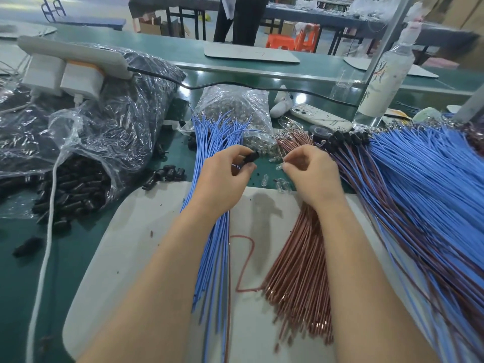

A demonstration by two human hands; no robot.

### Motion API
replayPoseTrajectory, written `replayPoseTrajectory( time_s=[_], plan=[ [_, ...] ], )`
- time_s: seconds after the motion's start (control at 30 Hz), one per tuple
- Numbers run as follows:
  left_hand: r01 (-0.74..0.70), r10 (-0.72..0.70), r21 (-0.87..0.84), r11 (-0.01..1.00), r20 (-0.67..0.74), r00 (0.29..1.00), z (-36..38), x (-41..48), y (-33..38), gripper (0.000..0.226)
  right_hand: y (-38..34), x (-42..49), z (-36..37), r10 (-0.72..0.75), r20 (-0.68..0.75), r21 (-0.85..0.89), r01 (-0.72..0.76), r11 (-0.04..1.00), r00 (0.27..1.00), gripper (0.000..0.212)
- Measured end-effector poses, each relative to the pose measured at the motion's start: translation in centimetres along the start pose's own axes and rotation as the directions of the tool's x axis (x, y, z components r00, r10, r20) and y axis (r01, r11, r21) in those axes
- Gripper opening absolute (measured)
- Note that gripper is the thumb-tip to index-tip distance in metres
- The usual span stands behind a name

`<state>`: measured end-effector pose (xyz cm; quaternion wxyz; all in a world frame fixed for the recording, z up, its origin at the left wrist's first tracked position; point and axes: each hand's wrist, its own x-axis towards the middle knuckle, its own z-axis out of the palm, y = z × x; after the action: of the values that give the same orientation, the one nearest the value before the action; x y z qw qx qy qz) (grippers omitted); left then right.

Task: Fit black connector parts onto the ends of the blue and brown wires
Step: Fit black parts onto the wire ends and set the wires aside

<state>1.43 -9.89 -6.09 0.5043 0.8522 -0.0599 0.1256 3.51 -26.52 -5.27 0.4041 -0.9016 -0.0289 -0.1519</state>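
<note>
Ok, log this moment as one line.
left hand: pinches black connector | right hand: pinches small clear part | state: parts apart, not yet joined

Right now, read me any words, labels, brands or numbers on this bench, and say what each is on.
No text is legible.
Bottle: coloured print, too blurred to read.
Phone case: dark marks, too small to read.
White mat behind: faint red marks, unreadable.

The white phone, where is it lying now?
In the head view, the white phone lies right of centre, between the clear bag and the white bottle.
</note>
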Motion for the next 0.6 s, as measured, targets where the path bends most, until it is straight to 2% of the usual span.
replayPoseTrajectory(
  time_s=[0.13,0.27,0.47,0.6],
  plan=[
    [-0.002,0.001,-0.049,0.999,-0.024,1.000,0.2,-0.1,0.2,0.013,-0.4,-0.1,1.2,-0.011,0.073,-0.081,0.017,0.997,0.997,0.011],
    [-0.027,0.025,-0.066,0.997,-0.022,0.999,0.1,-0.2,0.3,0.016,-0.2,0.0,0.2,0.033,0.068,-0.152,-0.023,0.988,0.997,0.019],
    [-0.052,0.049,-0.088,0.995,-0.036,0.998,0.0,-0.3,0.6,0.015,-0.8,-0.2,0.0,0.153,0.258,-0.344,-0.057,0.937,0.954,0.025],
    [-0.081,0.078,-0.051,0.995,-0.052,0.996,-0.2,-0.4,0.8,0.015,-1.1,-0.3,0.3,0.155,0.299,-0.391,-0.027,0.920,0.942,0.022]
  ],
)
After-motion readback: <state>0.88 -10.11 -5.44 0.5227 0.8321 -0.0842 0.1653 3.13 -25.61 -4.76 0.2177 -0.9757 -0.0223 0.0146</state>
